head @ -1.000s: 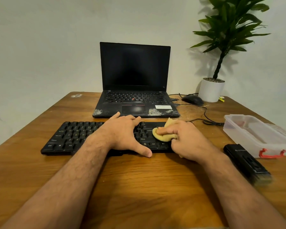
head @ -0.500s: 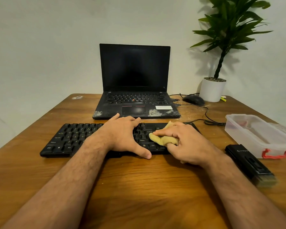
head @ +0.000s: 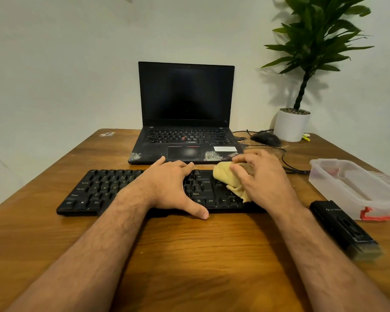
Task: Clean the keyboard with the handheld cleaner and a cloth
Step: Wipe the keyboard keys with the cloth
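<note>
- While the left hand [head: 173, 188] stays planted on the middle of the black keyboard [head: 104, 190], palm down, fingers straight and spread, thumb over the near edge, the right hand [head: 263, 176] has carried the yellow cloth [head: 229, 179] away from the near rows toward the far right corner.
- A second ago the cloth sat bunched low by the bottom-row keys; now it lies across the upper right keys, with a tail trailing down toward the arrow keys.
- The right hand grasps the cloth, fingers curled over its top and pressing it onto the keys; the fingertips look motion-blurred, which suggests a stroke in progress.
- The keyboard itself has not shifted on the wooden table [head: 189, 255]; it lies just in front of the open laptop [head: 186, 122].
- The handheld cleaner [head: 345, 228] lies untouched on the table, right of the right forearm, just beside the clear plastic box [head: 351, 183].
- My reading: this is the wiping stage, and the right end is getting coverage row by row. The left half, under and beyond the bracing hand, probably remains to be wiped, so the brace would have to move.
</note>
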Motion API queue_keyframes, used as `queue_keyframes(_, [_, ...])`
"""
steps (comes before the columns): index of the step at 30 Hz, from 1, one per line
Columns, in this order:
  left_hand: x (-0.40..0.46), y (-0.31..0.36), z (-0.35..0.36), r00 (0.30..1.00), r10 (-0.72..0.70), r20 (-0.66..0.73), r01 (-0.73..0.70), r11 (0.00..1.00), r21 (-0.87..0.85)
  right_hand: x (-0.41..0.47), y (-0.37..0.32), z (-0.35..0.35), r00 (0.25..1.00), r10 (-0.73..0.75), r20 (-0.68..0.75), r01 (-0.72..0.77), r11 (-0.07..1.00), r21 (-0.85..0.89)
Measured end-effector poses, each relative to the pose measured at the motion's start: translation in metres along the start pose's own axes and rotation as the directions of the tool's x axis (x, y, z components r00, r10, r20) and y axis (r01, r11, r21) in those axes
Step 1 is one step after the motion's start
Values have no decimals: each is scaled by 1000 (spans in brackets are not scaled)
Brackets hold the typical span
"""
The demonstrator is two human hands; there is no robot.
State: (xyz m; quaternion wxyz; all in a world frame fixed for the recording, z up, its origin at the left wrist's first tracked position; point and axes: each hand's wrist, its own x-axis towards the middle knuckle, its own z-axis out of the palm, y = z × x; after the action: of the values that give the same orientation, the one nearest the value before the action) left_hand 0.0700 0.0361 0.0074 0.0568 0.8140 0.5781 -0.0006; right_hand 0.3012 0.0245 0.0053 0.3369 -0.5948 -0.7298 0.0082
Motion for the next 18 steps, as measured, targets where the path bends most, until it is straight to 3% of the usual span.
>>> queue_keyframes(3, [0,0,0,1000,-2,2,2,1000,4,-1,-4,-6,984,-141,111,143,990,-9])
queue_keyframes(5, [1,0,0,1000,1,5,-1,1000,9,-2,-3,-3,968,-116,221,131,990,-56])
queue_keyframes(8, [0,-1,0,1000,7,9,-7,1000,10,3,2,-4,997,30,77,-27,999,-39])
queue_keyframes(10, [0,-1,-1,1000,6,10,-6,1000,11,4,1,-5,1000,4,-16,-4,1000,-20])
queue_keyframes(12, [0,0,-1,1000,2,8,-2,1000,21,1,-7,-1,984,-135,113,137,991,-3])
queue_keyframes(14, [0,0,-1,1000,-3,1,3,1000,25,-2,-12,8,953,-202,226,227,969,-92])
queue_keyframes(18, [-2,0,-1,1000,-2,18,2,1000,7,3,7,-3,994,90,57,-80,984,-158])
